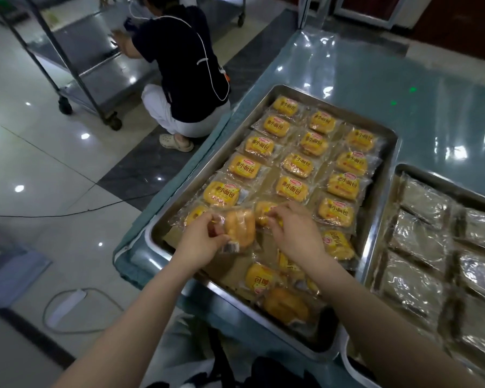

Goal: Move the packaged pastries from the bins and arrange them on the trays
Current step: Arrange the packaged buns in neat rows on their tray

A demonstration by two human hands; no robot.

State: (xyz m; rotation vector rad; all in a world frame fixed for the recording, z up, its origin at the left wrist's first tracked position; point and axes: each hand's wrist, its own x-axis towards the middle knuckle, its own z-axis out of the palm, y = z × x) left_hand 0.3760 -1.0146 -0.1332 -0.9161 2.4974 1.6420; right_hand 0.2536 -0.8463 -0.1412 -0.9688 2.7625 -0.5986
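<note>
Left hand (205, 236) grips pastry (240, 229) over near-left part of tray (381, 197). Right hand (294, 231) just right of it, on another pack (262, 211). Packs in rows beyond grip; loose packs (259, 277) nearer. Second tray (398, 175) far right.

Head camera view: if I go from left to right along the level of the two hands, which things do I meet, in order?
Tiled floor → left hand → right hand → steel tray of yellow pastries, right rim → second tray with clear-wrapped packs.
</note>
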